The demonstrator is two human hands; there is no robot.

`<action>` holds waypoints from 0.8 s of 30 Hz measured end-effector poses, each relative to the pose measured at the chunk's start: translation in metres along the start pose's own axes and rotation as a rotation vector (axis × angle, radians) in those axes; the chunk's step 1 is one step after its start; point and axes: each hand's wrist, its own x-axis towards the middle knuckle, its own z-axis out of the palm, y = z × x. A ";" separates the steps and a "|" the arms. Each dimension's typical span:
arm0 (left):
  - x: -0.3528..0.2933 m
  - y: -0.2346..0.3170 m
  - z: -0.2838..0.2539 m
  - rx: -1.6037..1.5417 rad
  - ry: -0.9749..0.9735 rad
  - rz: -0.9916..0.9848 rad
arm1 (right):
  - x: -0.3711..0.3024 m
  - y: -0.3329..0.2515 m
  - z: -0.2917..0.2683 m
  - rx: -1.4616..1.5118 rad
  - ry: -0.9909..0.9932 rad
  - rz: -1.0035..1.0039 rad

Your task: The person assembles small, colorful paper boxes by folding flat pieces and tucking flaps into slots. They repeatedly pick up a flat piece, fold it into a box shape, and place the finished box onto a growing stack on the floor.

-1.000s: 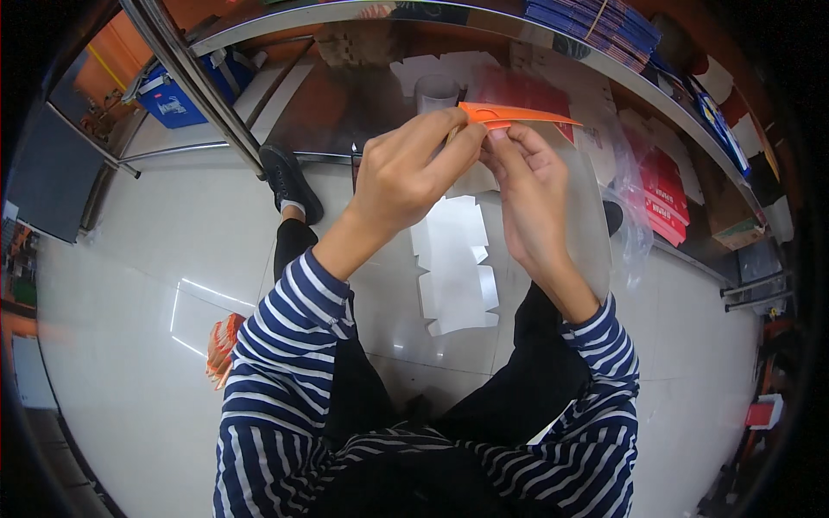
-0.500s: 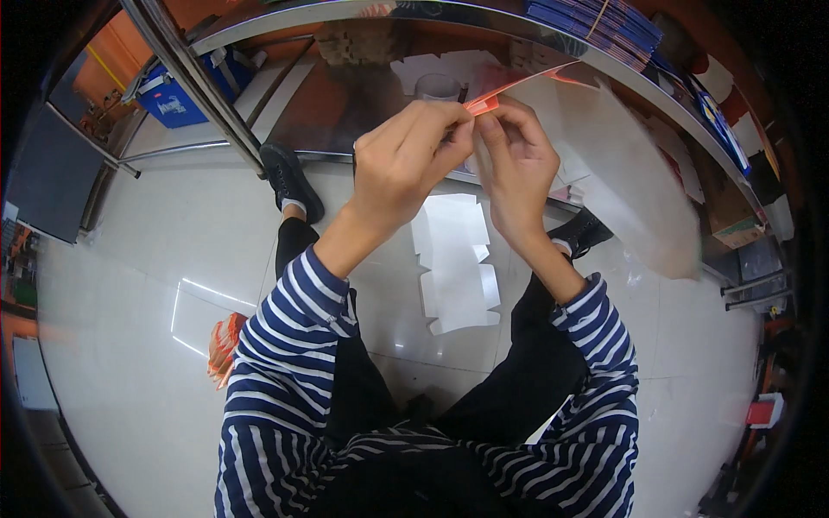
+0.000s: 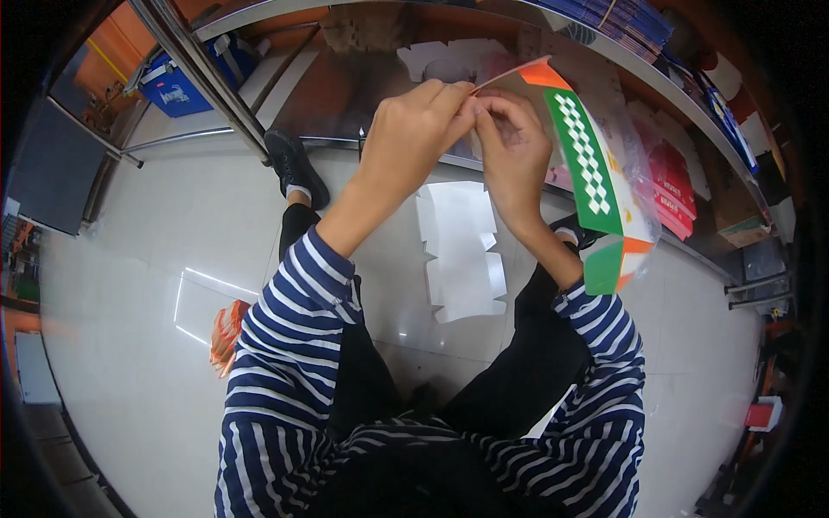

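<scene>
A printed cardboard box blank (image 3: 574,160) in green, orange and white, with a white checked strip, hangs curved to the right of my hands. My left hand (image 3: 408,142) and my right hand (image 3: 518,151) meet at its narrow orange end, both with fingertips pinched on it. The exact fold between the fingertips is hidden. Below, a white unfolded box blank (image 3: 464,250) lies flat on the floor between my legs.
A steel shelf unit (image 3: 345,15) stands ahead, with a bundle of blue flat packs (image 3: 613,22) on top. Red printed packs (image 3: 675,194) lie lower right, and a blue bag (image 3: 177,86) far left. An orange bundle (image 3: 227,337) sits beside my left arm.
The box blank has swung and turned, its green checked side now facing me instead of the pale side. Both hands keep their pinch and have shifted slightly.
</scene>
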 end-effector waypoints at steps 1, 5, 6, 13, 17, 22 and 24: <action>0.000 -0.003 0.001 -0.070 0.015 -0.018 | 0.001 -0.003 0.001 0.001 -0.009 0.023; -0.005 -0.009 -0.001 -0.270 -0.001 -0.191 | 0.000 -0.005 0.000 -0.051 -0.048 0.121; -0.006 -0.008 -0.003 -0.299 -0.025 -0.260 | -0.002 -0.008 -0.002 -0.090 -0.052 0.138; -0.012 -0.007 0.012 -0.503 -0.118 -0.564 | 0.004 0.011 -0.007 -0.255 -0.087 0.255; -0.016 -0.001 0.020 -0.547 -0.083 -0.596 | 0.003 0.006 -0.008 -0.125 -0.027 0.228; -0.023 0.006 0.019 -0.570 -0.050 -0.640 | -0.002 -0.012 -0.008 -0.574 -0.079 0.087; -0.023 0.008 0.016 -0.589 -0.055 -0.679 | -0.007 0.011 -0.011 -0.430 -0.046 0.005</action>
